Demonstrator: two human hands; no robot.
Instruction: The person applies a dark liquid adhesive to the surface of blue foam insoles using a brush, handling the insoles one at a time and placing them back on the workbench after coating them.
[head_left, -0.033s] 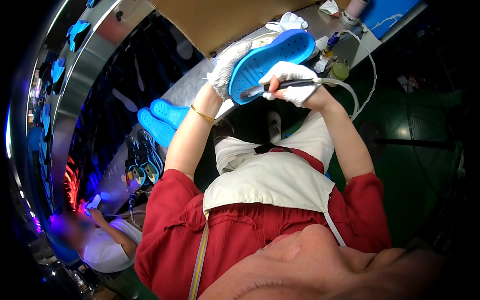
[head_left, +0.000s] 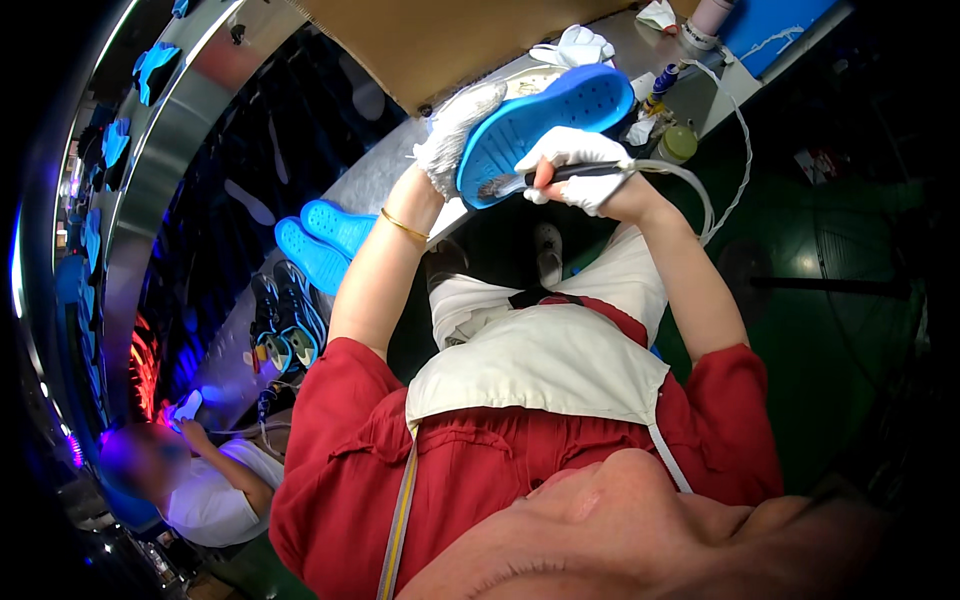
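Note:
A bright blue shoe sole (head_left: 540,112) with small holes is held up tilted over the bench edge. My left hand (head_left: 458,130), in a white knitted glove, grips the sole along its left side; the fingertips are hidden beyond it. My right hand (head_left: 585,168), in a white glove with bare fingertips showing, is closed around the dark handle of a brush (head_left: 515,184). The bristles touch the inner face of the sole near its near end. From the back of the handle a pale tube (head_left: 690,172) loops away to the right.
A pair of blue soles (head_left: 322,245) and dark shoes (head_left: 290,310) sit on the metal bench to the left. White gloves (head_left: 575,47), a green jar (head_left: 678,145) and a cardboard sheet (head_left: 430,40) are at the far side. Another person (head_left: 220,490) works at lower left beside a curved metal machine (head_left: 190,100).
The sole has tilted a little in my left hand, its far end dipping slightly. The brush has shifted slightly across the sole's near end.

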